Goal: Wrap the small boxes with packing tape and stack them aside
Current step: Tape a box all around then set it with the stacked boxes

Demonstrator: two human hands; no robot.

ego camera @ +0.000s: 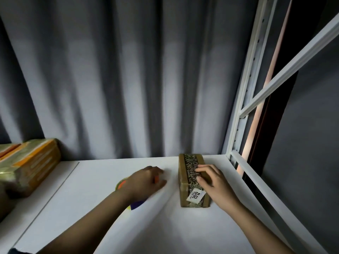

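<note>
Item: small cardboard box (192, 182), brown, long and narrow, lying flat on the white table (165, 226) toward its right rear, near the white shelving frame (236, 125). A dark printed band runs along its top; a white label (196, 195) reading "2012" sits near the front end.

Right hand (212, 180): laid over the box's right side, fingers gently bent across the printed band, steadying rather than lifting.

Left hand (145, 180): on the table left of the box, curled around an orange-trimmed object, probably the tape roll (121, 185); blur hides the exact grip.

Stacked aside: taped parcels (27, 165) with orange markings, far left.

Backdrop: grey curtain (110, 70).

Handling, as judged: light, rigid, glossy where taped and so somewhat slippery. Best taken across its two long sides near the middle; corners likely dent under pressure.
</note>
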